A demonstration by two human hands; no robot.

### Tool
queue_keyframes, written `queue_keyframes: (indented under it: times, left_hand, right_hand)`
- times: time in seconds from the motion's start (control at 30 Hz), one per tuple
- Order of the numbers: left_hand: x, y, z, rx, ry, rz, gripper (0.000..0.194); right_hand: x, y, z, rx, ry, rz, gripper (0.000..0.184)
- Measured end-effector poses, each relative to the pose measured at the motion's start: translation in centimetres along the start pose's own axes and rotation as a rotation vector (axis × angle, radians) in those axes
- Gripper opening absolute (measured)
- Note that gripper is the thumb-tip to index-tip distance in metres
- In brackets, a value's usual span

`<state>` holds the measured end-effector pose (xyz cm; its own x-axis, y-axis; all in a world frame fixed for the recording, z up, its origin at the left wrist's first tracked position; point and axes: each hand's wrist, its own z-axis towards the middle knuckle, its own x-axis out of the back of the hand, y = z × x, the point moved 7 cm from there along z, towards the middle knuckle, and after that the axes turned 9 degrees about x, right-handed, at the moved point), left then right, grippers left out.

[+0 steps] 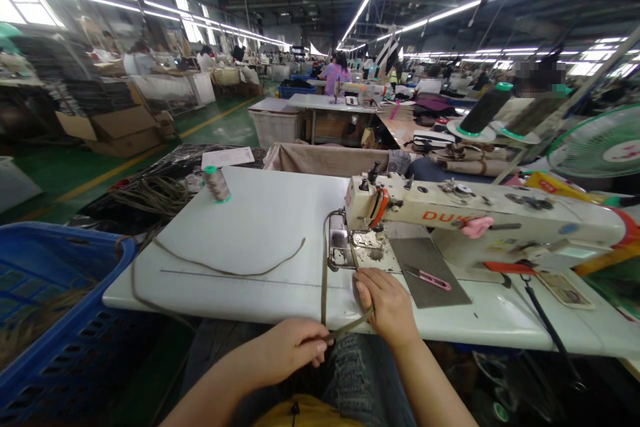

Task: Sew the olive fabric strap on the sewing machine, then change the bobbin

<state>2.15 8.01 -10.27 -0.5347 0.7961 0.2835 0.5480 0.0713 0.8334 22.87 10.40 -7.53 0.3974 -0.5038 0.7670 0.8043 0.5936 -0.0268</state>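
My left hand (290,350) is closed around a narrow olive fabric strap (350,325) just below the front edge of the white sewing table (240,227). My right hand (387,303) sits at that edge and grips the strap's other end under the thumb. A second length of strap (324,280) rises to the needle area of a cream industrial sewing machine (480,210). More olive strap (225,270) curves across the tabletop. Pink-handled snips (430,278) lie on a grey mat (430,270) to the right of my right hand.
A thread cone (217,183) stands on the table, and a blue plastic basket (60,293) with strap coils sits at left. A green fan (600,147) stands at right, behind the machine. Co-workers (336,73) and other workstations fill the factory beyond.
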Motion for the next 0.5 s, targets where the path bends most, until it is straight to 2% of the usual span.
queue_keyframes:
  times: [0.2,0.4,0.5]
  left_hand:
    - [0.5,3.3,-0.9,-0.136,0.168,0.238,0.032]
    - [0.6,5.1,-2.8,-0.197,0.114,0.244,0.021]
    - [0.6,5.8,-3.9,-0.194,0.062,0.215,0.022]
  right_hand:
    - [0.2,-0.1,0.2,-0.015,0.006,-0.002,0.033]
    - [0.2,-0.1,0.3,-0.028,0.001,0.007,0.033]
    - [0.1,-0.1,0.3,-0.029,0.005,0.009,0.032]
